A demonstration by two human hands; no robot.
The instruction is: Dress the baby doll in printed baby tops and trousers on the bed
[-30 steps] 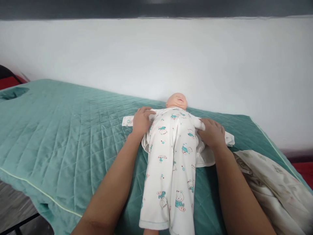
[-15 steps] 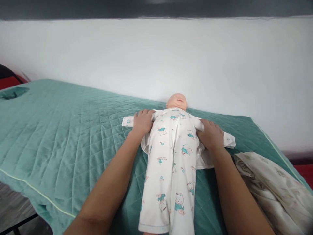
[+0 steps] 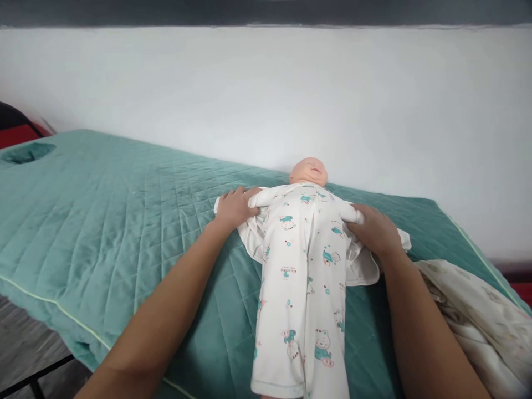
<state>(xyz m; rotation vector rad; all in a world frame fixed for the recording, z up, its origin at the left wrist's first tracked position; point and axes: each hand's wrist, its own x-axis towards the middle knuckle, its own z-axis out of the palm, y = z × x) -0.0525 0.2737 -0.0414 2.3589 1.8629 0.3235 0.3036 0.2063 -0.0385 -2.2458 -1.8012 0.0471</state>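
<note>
Head camera looks down along a padded table under a green quilted cover (image 3: 103, 221), with a face hole (image 3: 27, 152) at its far left end and a white wall (image 3: 266, 94) behind it. From the near left the bare left forearm runs up and to the right. The left hand (image 3: 233, 208) lies palm down on the cover, knuckles up, and its fingers (image 3: 249, 195) bend over the end of the doll's left-side sleeve (image 3: 261, 198). Whether that hand truly grips the sleeve or only presses on it cannot be told.

Between the two hands, right of the table's middle, a baby doll (image 3: 308, 170) lies on its back, head towards the far wall, arms spread sideways and legs pointing near. It wears a white sleepsuit (image 3: 303, 266) printed with small teal bears. Loose white flaps spread out on the cover at both sides of the body, and the leg cuffs reach the near edge of the view.

Well apart from the left one, the right hand (image 3: 376, 233) comes in from the near right, palm down and cupped over the right-side sleeve (image 3: 353, 213), which it covers at the end. Its grip underneath is hidden, so that too cannot be told. A crumpled pale printed cloth (image 3: 469, 310) lies on the table just right of that forearm
</note>
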